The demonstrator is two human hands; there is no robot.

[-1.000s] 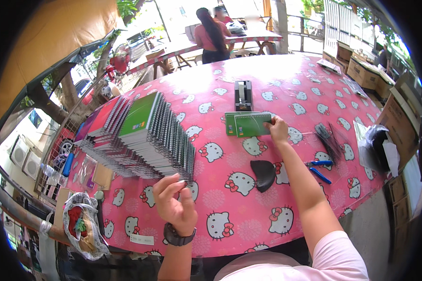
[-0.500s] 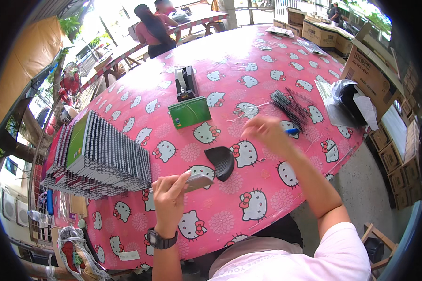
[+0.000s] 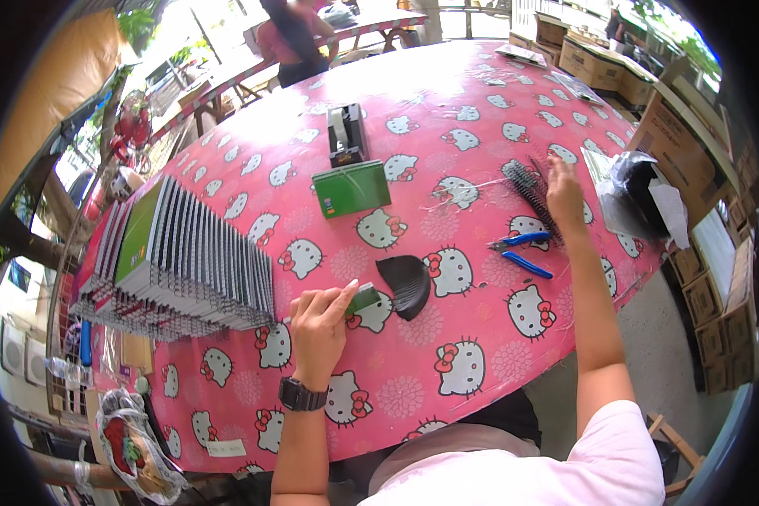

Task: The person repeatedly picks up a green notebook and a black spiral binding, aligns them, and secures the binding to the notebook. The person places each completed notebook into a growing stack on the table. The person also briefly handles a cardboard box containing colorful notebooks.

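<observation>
My left hand, with a black watch at its wrist, pinches a small green-covered notebook above the table. Just right of it lies a black, curved, ridged piece. My right hand reaches over the right side of the table, its fingertips at a bunch of black spiral binding coils. Its fingers are partly hidden, so whether they grip a coil is unclear. Blue-handled cutters lie with handles spread just below the coils. Farther off, a green notebook rests before a black tape dispenser.
A tall stack of spiral-bound notebooks stands at the left. The pink patterned tablecloth covers the table. At the right edge are a black plastic-wrapped bundle and cardboard boxes. Another person is at a far table.
My right hand has moved from mid-table rightward to the coils, uncovering the cutters. In my left hand the notebook has turned so its green cover shows. The view has shifted slightly.
</observation>
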